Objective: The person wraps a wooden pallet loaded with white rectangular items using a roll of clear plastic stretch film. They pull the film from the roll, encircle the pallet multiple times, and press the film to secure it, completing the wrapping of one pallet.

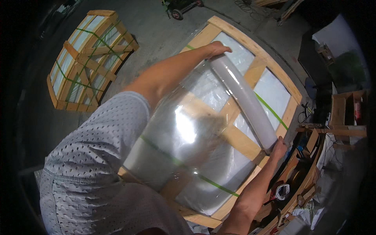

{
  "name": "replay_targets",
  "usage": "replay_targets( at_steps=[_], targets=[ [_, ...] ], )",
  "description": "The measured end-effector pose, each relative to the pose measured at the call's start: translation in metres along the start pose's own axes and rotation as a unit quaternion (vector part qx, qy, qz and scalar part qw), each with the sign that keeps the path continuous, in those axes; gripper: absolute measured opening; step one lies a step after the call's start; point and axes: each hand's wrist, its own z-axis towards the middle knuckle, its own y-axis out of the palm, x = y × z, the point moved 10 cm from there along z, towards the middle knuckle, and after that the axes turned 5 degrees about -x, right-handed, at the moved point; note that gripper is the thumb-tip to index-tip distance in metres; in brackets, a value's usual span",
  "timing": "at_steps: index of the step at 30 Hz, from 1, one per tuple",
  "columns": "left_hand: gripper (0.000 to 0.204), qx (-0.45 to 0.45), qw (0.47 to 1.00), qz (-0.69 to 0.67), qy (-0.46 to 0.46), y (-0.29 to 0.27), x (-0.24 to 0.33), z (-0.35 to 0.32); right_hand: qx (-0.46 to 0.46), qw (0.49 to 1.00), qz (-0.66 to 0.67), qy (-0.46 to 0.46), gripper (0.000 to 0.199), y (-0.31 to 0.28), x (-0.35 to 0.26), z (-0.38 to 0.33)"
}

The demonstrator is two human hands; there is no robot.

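Roll (247, 100) between left hand (216, 49) and right hand (279, 149) partly hides a crate (256, 72).

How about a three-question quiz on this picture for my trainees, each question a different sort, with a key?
1. Multiple choice: where in the picture is the second wooden crate?
A) lower right
B) upper left
C) lower left

2. True or false: only one hand is on the roll of clear film.

3. Short answer: what colour are the straps on the nearer crate?

Key:
1. B
2. False: the left hand and right hand hold opposite ends.
3. Green
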Motion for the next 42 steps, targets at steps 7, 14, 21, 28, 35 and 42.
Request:
replay_targets(
  at_steps=[7,14,21,28,35,42],
  targets=[
    [0.070,0.227,0.969,0.008,0.094,-0.029,-0.008,-0.022,0.105,0.861,-0.218,-0.448,0.059,0.137,-0.198,-0.132],
    [0.068,0.404,0.845,0.350,0.015,-0.056,-0.129,-0.249,0.154,0.853,-0.299,-0.399,0.062,0.157,-0.220,-0.142],
    [0.060,0.262,0.924,0.172,-0.218,-0.038,-0.280,-0.472,0.159,0.832,-0.344,-0.405,0.064,0.161,-0.218,-0.138],
    [0.062,0.170,0.923,0.195,-0.284,-0.024,-0.347,-0.646,0.162,0.835,-0.332,-0.407,0.067,0.150,-0.225,-0.141],
    [0.068,0.202,0.915,-0.059,-0.344,-0.036,-0.440,-0.684,0.127,0.847,-0.342,-0.386,0.063,0.147,-0.228,-0.139],
    [0.048,0.040,0.921,-0.321,-0.219,-0.001,-0.468,-0.644,0.097,0.854,-0.326,-0.393,0.066,0.151,-0.230,-0.131]
  ],
)
